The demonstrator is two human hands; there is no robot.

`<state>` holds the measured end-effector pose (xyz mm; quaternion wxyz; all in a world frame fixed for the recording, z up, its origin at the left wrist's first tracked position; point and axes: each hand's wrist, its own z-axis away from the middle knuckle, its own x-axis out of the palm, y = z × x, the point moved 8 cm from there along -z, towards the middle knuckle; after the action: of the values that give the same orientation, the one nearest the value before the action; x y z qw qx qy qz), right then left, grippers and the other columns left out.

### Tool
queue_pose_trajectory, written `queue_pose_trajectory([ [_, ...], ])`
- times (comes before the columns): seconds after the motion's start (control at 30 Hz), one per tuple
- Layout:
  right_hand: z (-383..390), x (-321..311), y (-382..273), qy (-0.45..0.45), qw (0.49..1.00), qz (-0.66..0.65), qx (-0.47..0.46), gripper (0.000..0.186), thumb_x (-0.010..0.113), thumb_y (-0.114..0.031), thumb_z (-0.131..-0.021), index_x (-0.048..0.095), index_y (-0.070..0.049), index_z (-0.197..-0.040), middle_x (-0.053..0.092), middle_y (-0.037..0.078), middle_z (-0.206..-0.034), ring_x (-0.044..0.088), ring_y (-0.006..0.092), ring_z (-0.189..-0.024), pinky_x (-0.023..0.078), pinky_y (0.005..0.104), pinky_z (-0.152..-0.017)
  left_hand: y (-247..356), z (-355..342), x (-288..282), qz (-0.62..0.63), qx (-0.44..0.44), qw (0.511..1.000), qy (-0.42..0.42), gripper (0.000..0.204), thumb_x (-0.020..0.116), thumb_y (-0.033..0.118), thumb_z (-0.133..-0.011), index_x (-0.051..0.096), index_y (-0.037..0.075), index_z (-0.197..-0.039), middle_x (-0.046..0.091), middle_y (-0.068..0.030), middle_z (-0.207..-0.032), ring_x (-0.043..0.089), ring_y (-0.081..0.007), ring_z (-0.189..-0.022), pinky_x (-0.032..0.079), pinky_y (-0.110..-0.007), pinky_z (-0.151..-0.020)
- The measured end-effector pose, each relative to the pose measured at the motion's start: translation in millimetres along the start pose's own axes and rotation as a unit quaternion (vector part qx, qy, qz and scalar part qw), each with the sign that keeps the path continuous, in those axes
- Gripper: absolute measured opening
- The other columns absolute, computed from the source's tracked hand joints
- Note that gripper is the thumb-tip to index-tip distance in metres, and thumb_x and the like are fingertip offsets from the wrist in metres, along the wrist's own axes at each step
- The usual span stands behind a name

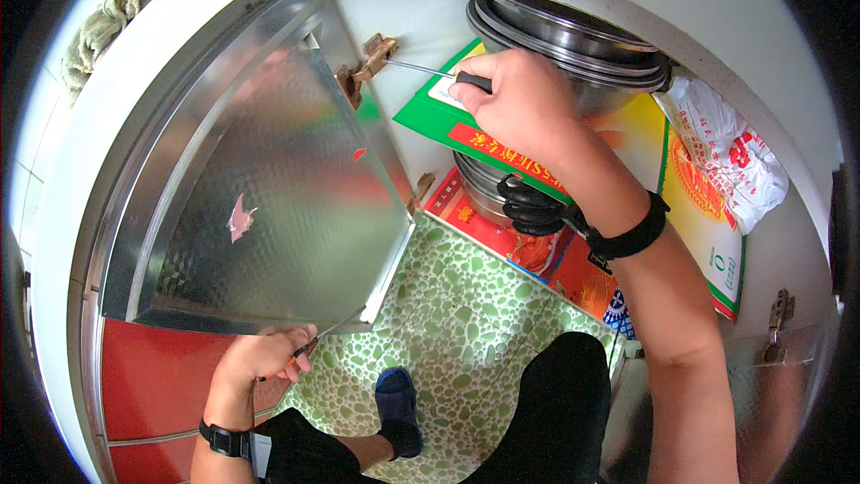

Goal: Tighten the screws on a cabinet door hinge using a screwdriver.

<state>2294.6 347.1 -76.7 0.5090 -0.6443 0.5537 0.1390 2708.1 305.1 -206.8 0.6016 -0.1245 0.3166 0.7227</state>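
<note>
In my right hand (524,99) is a screwdriver (475,82) with a black handle. Its thin metal shaft reaches left to a rusty upper hinge (376,49), the tip at or very close to it. That hinge joins a silvery metal cabinet door (269,251), standing open on the left, to the cabinet's inner wall. My left hand (264,358) is closed at the door's bottom edge, around a second thin tool (309,346) that looks like a screwdriver. Its shaft points right along the edge. A rusty lower hinge (419,191) sits below the first.
Stacked steel basins (573,45) rest inside the cabinet beside a green and yellow carton (528,148). Further right is a white plastic bag (730,157). Another hinge (779,323) shows on the right-hand door. My foot (399,408) stands on the green pebble-patterned floor (484,287).
</note>
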Motion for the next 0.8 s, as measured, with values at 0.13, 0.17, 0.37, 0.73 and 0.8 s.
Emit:
queue_pose_trajectory([
  [0.13, 15, -10, -15, 0.106, 0.986, 0.093, -0.092, 0.017, 0.07, -0.027, -0.086, 0.075, -0.014, -0.095, 0.073, 0.008, -0.089, 0.071, 0.0322, -0.079, 0.056, 0.047, -0.07, 8, 4, 0, -0.003, -0.001, 1.0, 0.01, 0.039, 0.056, 0.04, -0.104, 0.072, 0.004, -0.105, 0.07, -0.006, -0.073, 0.062, -0.0131, -0.056, 0.046, -0.028, -0.05],
  [0.17, 20, -10, -22, 0.125, 0.98, 0.111, -0.109, 0.019, 0.074, -0.024, -0.083, 0.076, -0.014, -0.099, 0.072, 0.007, -0.091, 0.071, 0.0302, -0.081, 0.056, 0.0433, -0.071, 8, 5, 0, -0.007, 0.001, 1.0, 0.01, 0.04, 0.056, 0.04, -0.104, 0.073, 0.004, -0.105, 0.07, -0.0061, -0.073, 0.061, -0.0132, -0.055, 0.046, -0.028, -0.05],
  [0.37, 30, -12, -32, 0.244, 0.939, 0.138, -0.198, 0.014, 0.07, -0.011, -0.074, 0.071, -0.014, -0.088, 0.064, 0.003, -0.083, 0.066, 0.027, -0.082, 0.054, 0.0425, -0.064, 7, 4, 13, -0.006, 0.025, 1.0, -0.001, 0.042, 0.051, 0.041, -0.106, 0.069, 0.005, -0.117, 0.073, -0.0093, -0.08, 0.067, -0.0154, -0.061, 0.053, -0.029, -0.054],
  [0.73, 21, -15, -28, 0.221, 0.964, 0.113, -0.1, 0.011, 0.07, -0.013, -0.076, 0.069, -0.012, -0.087, 0.064, 0.005, -0.088, 0.065, 0.0294, -0.092, 0.055, 0.0453, -0.068, 24, 16, 23, 0.053, 0.053, 0.997, 0.011, 0.026, 0.064, 0.02, -0.1, 0.07, -0.004, -0.11, 0.072, -0.0093, -0.087, 0.059, -0.0131, -0.055, 0.044, -0.028, -0.044],
  [0.8, 17, -17, -22, 0.186, 0.976, 0.075, -0.086, 0.012, 0.07, -0.011, -0.079, 0.069, -0.013, -0.09, 0.063, 0.006, -0.088, 0.067, 0.03, -0.091, 0.056, 0.0445, -0.07, 25, 16, 23, 0.05, 0.056, 0.997, 0.008, 0.026, 0.064, 0.019, -0.1, 0.07, -0.004, -0.111, 0.073, -0.0095, -0.09, 0.059, -0.0131, -0.056, 0.045, -0.028, -0.044],
])
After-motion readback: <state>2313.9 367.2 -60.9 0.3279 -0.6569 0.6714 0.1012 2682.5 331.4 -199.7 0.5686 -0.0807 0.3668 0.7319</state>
